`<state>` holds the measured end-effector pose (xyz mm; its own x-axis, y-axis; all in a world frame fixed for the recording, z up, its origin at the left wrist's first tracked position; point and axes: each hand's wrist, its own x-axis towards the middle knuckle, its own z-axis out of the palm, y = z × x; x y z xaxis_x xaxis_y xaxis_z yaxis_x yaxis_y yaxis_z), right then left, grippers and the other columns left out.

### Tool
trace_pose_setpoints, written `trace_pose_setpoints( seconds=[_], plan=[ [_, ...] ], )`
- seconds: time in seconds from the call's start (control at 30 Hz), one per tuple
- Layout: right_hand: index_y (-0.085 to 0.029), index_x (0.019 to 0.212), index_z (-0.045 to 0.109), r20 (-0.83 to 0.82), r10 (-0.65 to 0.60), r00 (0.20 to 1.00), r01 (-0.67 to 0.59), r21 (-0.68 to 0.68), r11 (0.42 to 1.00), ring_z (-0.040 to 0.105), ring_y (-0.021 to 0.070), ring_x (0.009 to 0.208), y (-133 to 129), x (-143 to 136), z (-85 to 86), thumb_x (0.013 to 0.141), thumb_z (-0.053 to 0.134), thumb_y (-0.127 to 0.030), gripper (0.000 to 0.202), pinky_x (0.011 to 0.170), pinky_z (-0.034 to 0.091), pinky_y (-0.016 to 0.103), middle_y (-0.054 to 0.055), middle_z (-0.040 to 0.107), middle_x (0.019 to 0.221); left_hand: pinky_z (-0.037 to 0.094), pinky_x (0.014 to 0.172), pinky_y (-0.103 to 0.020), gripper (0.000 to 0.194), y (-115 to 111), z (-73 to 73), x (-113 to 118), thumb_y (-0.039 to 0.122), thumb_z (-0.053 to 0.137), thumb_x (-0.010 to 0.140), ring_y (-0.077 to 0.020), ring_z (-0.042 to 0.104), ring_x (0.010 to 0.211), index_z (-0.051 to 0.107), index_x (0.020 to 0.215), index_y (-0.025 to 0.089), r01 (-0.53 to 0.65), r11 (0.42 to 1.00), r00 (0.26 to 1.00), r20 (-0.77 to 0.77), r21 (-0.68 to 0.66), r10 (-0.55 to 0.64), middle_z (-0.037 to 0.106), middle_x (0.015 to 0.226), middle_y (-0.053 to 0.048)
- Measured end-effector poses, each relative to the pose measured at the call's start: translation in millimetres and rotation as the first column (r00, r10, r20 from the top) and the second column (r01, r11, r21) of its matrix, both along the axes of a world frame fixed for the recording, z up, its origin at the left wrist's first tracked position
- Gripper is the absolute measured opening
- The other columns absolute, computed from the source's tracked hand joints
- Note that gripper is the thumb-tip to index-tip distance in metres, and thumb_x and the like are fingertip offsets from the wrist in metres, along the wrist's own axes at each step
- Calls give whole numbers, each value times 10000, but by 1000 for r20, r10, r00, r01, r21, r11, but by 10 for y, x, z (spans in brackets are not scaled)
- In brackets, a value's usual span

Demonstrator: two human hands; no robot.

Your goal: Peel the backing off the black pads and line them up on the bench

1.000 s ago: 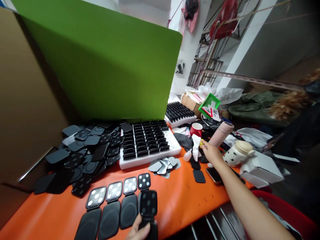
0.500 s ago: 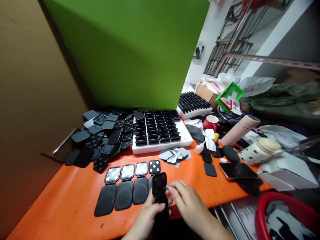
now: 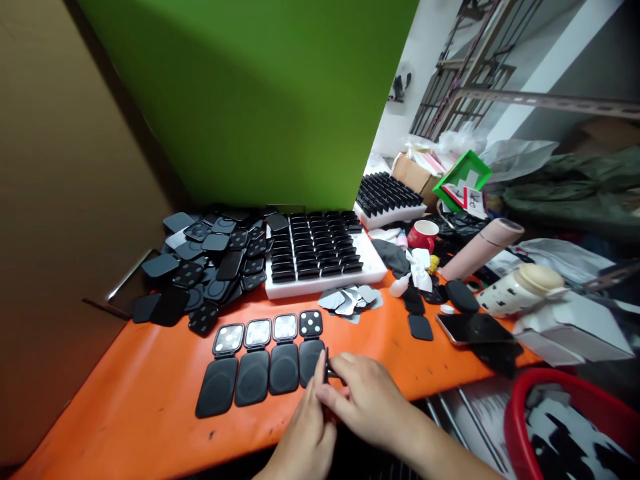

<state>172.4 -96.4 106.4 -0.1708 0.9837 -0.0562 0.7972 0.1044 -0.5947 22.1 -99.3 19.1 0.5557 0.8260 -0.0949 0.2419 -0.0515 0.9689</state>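
Observation:
My left hand [image 3: 306,427] grips a black hinged two-panel piece [image 3: 327,368], seen nearly edge-on at the table's front edge. The fingers and thumb of my right hand [image 3: 375,397] close on the same piece from the right; most of it is hidden between the hands. Just beyond lies a row of several similar opened pieces. Each has a large dark panel [image 3: 253,379] with a faint round mark, joined to a smaller dotted square [image 3: 258,333]. The rightmost square [image 3: 311,323] is black with white dots; the others look whiter.
A pile of black panels [image 3: 215,267] lies at the back left. Beside it a white foam tray [image 3: 373,263] holds rows of black pieces. Grey cut-outs [image 3: 347,300] lie in front. A phone [image 3: 475,329], a pink bottle [image 3: 483,248] and a red bin [image 3: 520,407] are on the right.
The held piece has turned from facing me to nearly edge-on. My right hand has moved left and up against it, and the small light bit at its fingertips no longer shows.

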Motion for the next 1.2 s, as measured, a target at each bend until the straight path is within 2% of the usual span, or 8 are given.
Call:
trace_pose_setpoints(
  seconds=[0.1,0.23,0.3,0.4,0.5,0.67,0.87,1.2],
  plan=[
    [-185,701,515,-17,-8,1000,8,4,1000,476,110,600,17,9,-59,807,510,-442,279,544,303,211,-24,536,671,175,1074,-367,530,-7,87,13,172,387,860,-239,220,1313,260,1374,155,-38,996,997,57,-79,43,328,1403,-113],
    [-171,623,509,-167,9,986,-10,-5,1000,479,98,593,-26,2,-184,850,474,-363,300,550,321,197,-22,522,636,213,1055,-382,465,40,250,36,149,454,811,-270,328,1255,445,1276,143,0,973,988,152,-230,36,515,1253,-118],
    [-173,646,522,-207,-23,978,22,-10,1000,497,104,626,-60,-12,-193,862,463,-334,276,579,341,199,-16,538,663,242,1040,-392,506,68,314,64,111,470,769,-276,350,1236,445,1273,150,13,949,982,185,-315,48,532,1235,-103],
    [-192,776,544,-207,-90,974,83,-41,996,522,121,708,-98,-30,-147,879,444,-298,178,633,370,208,-4,569,764,251,1034,-406,679,93,345,113,54,447,708,-269,338,1240,294,1358,177,-14,915,979,179,-404,94,450,1323,-70],
    [-196,785,533,-113,-90,990,84,-54,995,522,134,731,-117,-27,-107,896,397,-246,182,672,385,229,5,562,784,200,1058,-392,712,94,309,132,63,427,736,-254,279,1279,182,1395,177,-52,941,988,119,-334,97,315,1416,-62],
    [-179,807,551,3,-49,999,49,-73,996,524,152,766,-137,22,-59,881,366,-162,201,723,397,260,36,554,823,125,1080,-359,642,80,300,86,60,444,762,-238,250,1299,280,1368,194,-51,993,996,62,-108,58,303,1422,-61],
    [-195,821,538,-83,-37,996,31,-71,997,513,145,775,-145,-1,18,877,410,-207,141,713,399,240,19,548,829,107,1080,-381,621,101,350,67,129,461,798,-233,211,1315,249,1378,196,-68,964,988,120,-259,102,278,1434,-50],
    [-181,732,535,-21,-67,998,65,-48,997,502,132,673,-136,-10,-69,841,478,-318,184,614,357,229,8,546,738,149,1063,-355,569,94,348,59,207,477,823,-246,305,1272,297,1362,188,-28,972,993,104,-234,53,365,1387,-82]
  ],
)
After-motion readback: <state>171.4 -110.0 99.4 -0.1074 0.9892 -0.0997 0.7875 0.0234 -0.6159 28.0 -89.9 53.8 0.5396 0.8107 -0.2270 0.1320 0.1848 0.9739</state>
